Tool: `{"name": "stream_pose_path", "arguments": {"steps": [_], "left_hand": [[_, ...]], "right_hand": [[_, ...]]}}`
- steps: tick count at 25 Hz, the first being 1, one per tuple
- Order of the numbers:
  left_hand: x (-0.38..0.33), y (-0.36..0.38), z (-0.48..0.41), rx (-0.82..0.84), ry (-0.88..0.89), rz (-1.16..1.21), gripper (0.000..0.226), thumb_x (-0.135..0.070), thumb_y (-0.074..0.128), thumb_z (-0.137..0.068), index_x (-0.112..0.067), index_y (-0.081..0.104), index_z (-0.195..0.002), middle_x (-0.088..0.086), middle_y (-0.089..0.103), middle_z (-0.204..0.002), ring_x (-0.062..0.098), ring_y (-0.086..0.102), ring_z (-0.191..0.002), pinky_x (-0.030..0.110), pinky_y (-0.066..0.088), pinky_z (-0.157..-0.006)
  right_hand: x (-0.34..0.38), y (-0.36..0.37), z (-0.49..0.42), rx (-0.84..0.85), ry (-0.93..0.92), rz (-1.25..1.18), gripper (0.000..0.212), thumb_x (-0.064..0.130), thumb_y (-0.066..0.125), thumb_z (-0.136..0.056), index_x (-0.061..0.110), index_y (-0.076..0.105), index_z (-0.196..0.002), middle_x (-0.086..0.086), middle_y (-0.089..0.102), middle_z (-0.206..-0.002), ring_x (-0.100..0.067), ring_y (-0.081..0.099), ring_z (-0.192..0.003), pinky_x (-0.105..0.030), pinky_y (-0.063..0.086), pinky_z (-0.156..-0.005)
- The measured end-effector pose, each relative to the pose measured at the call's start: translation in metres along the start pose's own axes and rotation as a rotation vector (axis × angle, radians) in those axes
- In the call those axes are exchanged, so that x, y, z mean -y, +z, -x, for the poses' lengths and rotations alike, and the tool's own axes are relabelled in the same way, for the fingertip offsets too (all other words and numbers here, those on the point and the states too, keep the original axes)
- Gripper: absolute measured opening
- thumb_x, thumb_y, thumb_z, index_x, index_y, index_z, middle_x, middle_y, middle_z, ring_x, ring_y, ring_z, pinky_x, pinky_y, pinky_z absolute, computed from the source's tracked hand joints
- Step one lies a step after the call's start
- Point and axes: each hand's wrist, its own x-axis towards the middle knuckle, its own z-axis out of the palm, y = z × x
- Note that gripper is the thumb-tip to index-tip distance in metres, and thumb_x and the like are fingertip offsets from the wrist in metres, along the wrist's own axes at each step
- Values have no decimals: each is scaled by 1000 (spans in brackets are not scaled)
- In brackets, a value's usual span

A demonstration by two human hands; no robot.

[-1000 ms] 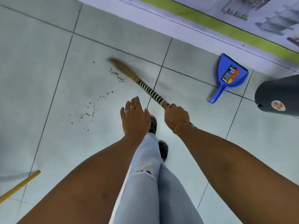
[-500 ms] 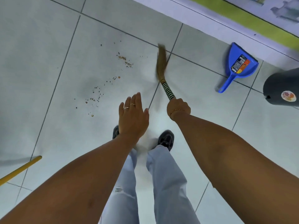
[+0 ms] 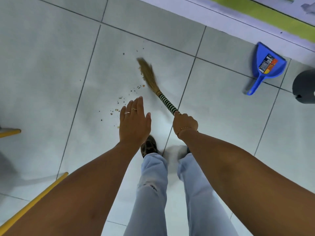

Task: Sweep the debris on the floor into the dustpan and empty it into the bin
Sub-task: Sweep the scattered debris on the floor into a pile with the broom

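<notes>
My right hand [image 3: 185, 123] is closed around the striped green-and-white handle of a short straw broom [image 3: 150, 76]. Its bristles point up and left onto the pale tile floor and are blurred. Small brown debris [image 3: 119, 103] lies scattered just left of the bristles and ahead of my left hand [image 3: 134, 121], which hovers flat with fingers apart and holds nothing. A blue dustpan [image 3: 265, 67] lies on the floor at the far right, mouth toward the wall. The dark round bin [image 3: 305, 86] sits at the right edge, partly cut off.
My two legs in light jeans and dark shoes [image 3: 149, 145] stand below my hands. Yellow poles [image 3: 34, 201] cross the lower left corner and left edge. A white wall base with a green stripe [image 3: 255, 12] runs along the top right.
The broom has swung from pointing straight ahead back to the left, onto the debris. The view has shifted, so dustpan and bin sit nearer the right edge.
</notes>
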Motion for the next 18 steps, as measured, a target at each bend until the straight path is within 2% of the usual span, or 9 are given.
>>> {"name": "stream_pose_path", "arguments": {"steps": [3,6,11,13,15,18], "left_hand": [[11,-22,0,7,14,3,56,-25,46,-94,-2,28,-141,20,45,-142,32,37,-136,47,27,-114],[11,-37,-7,-22,31,10,56,-25,48,-93,-1,29,-140,21,48,-139,33,40,-134,47,30,-113],[7,-42,-43,-49,44,20,56,-23,51,-91,0,32,-139,22,51,-136,35,42,-132,50,32,-110],[5,-40,-60,-15,44,14,56,-23,51,-92,0,31,-139,22,51,-136,35,41,-133,49,31,-110],[6,-39,-80,30,87,4,56,-24,49,-93,-2,29,-140,20,48,-139,34,37,-135,48,27,-112],[13,-39,-113,84,153,-25,56,-27,43,-95,-5,23,-143,16,40,-146,31,29,-139,44,20,-116]], "right_hand": [[2,-2,33,-5,-17,-24,46,18,30,-101,19,28,-147,-15,54,-125,-32,58,-108,-39,48,-81],[-4,-15,52,-88,0,-80,54,12,34,-98,24,20,-150,-15,49,-122,-32,57,-102,-40,49,-76],[4,-66,-9,-175,114,-164,61,12,37,-97,24,13,-152,-17,40,-133,-35,49,-111,-40,43,-74],[9,-88,-48,-181,175,-223,56,16,35,-99,21,17,-151,-16,42,-136,-35,47,-119,-42,45,-86],[13,-106,-81,-143,226,-288,47,18,36,-99,15,30,-146,-14,48,-135,-33,46,-124,-41,43,-95],[19,-117,-118,-68,237,-266,38,16,40,-98,9,46,-135,-13,51,-133,-31,47,-125,-38,43,-99]]}}
